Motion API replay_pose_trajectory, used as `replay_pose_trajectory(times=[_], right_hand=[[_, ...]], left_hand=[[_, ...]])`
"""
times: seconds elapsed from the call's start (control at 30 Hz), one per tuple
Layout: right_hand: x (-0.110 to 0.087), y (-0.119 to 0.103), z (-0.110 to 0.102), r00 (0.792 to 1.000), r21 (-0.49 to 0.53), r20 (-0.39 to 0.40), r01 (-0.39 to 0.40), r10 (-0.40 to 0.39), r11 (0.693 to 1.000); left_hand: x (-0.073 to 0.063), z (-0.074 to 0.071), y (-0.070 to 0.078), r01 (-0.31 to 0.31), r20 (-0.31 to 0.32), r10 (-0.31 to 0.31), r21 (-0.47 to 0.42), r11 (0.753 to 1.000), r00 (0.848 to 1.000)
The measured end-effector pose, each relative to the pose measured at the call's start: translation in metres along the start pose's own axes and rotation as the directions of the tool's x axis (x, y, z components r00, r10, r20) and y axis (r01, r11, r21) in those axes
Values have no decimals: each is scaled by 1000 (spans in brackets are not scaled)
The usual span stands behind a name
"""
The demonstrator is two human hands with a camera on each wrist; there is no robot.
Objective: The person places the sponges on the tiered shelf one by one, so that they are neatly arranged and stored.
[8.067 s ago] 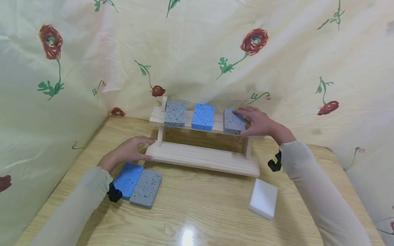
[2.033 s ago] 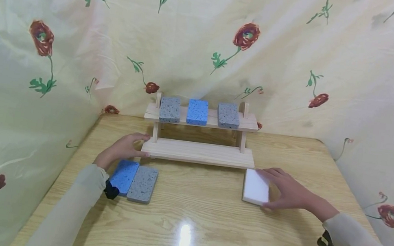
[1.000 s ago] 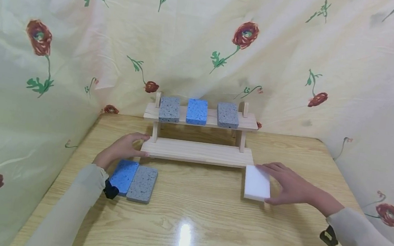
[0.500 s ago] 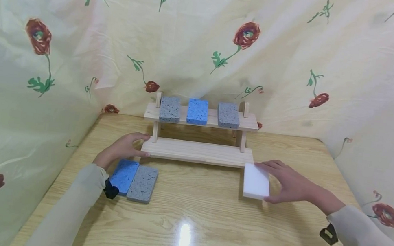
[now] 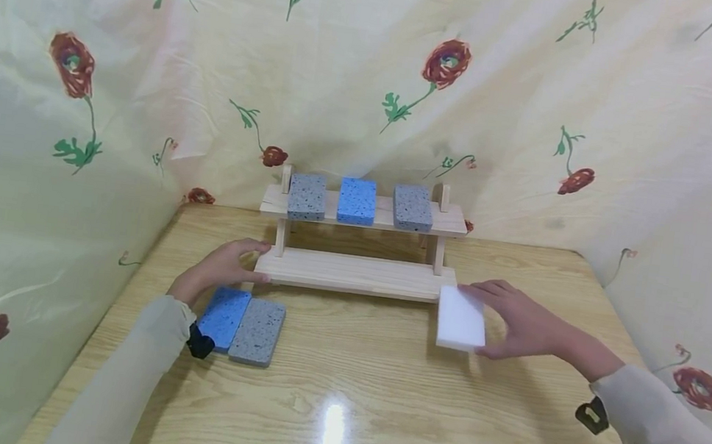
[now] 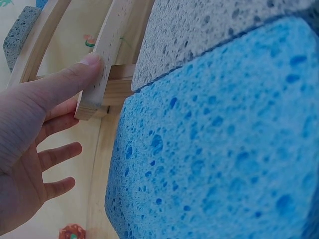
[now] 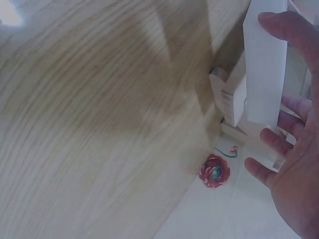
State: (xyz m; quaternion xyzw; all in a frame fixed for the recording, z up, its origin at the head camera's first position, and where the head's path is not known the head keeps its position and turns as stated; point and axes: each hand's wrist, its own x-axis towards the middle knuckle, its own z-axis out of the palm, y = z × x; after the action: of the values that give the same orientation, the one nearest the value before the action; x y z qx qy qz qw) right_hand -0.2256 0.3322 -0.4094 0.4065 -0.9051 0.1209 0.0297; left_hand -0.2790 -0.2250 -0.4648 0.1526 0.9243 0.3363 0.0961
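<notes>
A two-tier wooden shelf [image 5: 356, 274] stands at the back of the table. My left hand [image 5: 224, 266] grips the left end of its lower board, thumb at the front edge and fingers behind. My right hand [image 5: 520, 322] pinches a smooth white sponge [image 5: 460, 320] by its right side, thumb at the near corner. The right wrist view shows this white sponge [image 7: 266, 69] raised off the table, its far end overlapping the lower board's right corner in the head view. Below my left wrist lie a blue sponge [image 5: 224, 318] and a grey sponge [image 5: 258, 332], side by side.
On the upper board sit a left grey sponge [image 5: 308, 197], a middle blue sponge [image 5: 357, 201] and a right grey sponge [image 5: 412, 207], spaced apart. Flower-printed cloth [image 5: 359, 89] hangs close behind the shelf and along both sides of the wooden table [image 5: 375, 395].
My right hand has left the right grey sponge on the upper board, taken hold of the white sponge, and lifted it leftward and back to the shelf. My left hand keeps its hold.
</notes>
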Motion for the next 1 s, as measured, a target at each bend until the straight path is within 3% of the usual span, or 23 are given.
replay_pose_trajectory(times=[0.57, 1.0], right_hand=[[20, -5, -11, 1000, 27, -6, -2, 2, 1000], [42, -7, -5, 1000, 47, -11, -3, 3, 999]], left_hand=[[1, 0, 0, 17, 10, -17, 10, 1000, 1000], [1, 1, 0, 15, 3, -15, -3, 1000, 1000]])
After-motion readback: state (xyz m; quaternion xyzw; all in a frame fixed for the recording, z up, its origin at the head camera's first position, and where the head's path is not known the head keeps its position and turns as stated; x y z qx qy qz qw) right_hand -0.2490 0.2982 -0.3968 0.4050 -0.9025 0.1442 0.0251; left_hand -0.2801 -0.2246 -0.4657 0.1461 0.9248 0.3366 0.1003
